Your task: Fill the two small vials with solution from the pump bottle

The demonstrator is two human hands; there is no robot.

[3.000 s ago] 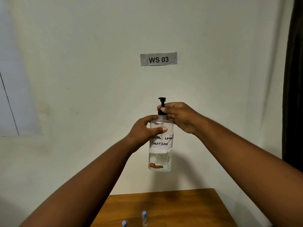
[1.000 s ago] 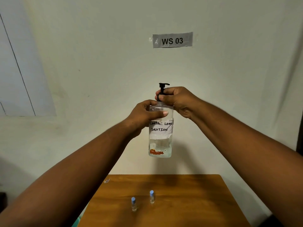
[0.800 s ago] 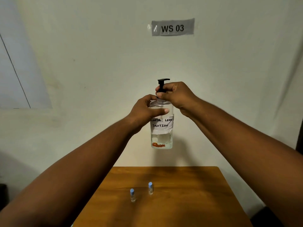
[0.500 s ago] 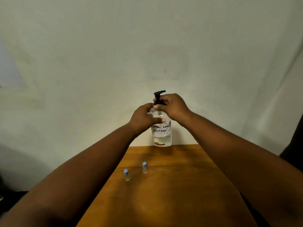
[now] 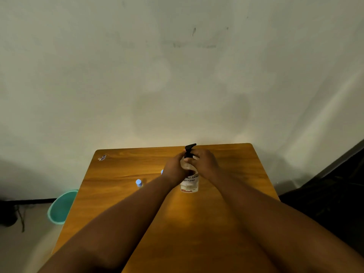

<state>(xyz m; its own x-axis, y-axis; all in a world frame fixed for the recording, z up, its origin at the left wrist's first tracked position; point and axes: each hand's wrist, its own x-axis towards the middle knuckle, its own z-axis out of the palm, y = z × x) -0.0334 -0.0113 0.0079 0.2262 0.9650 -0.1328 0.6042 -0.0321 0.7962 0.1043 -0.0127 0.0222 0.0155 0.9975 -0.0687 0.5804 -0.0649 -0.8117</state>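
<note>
- Right now the pump bottle (image 5: pixel 189 181) stands on, or just above, the wooden table (image 5: pixel 226 223), a little towards the wall from the table's middle; whether its base touches the wood I cannot tell.
- The left hand (image 5: pixel 174 170) is clenched round the bottle's shoulder, and the right hand (image 5: pixel 204 164) is closed about the neck under the black pump head (image 5: pixel 189 149).
- One vial (image 5: pixel 138 183) with a pale blue cap stands upright to the left of the bottle; the second vial (image 5: pixel 162 171) is closer to the bottle, and only a sliver of its cap peeps out behind the left wrist.
- The bottle's long axis runs upright, label facing me, and the pump's spout points up and to the right, away from both vials.
- To my eye the step is settling the bottle and readying the pump: set the base down flat, keep the left hand steadying the body, and turn the head so the spout faces the vials.
- Both vials look capped, so I reckon nothing has been filled yet; the caps must come off first, and the narrow mouths will want a slow, short press.
- A green bin (image 5: pixel 61 207) sits on the floor, left of the table.
</note>
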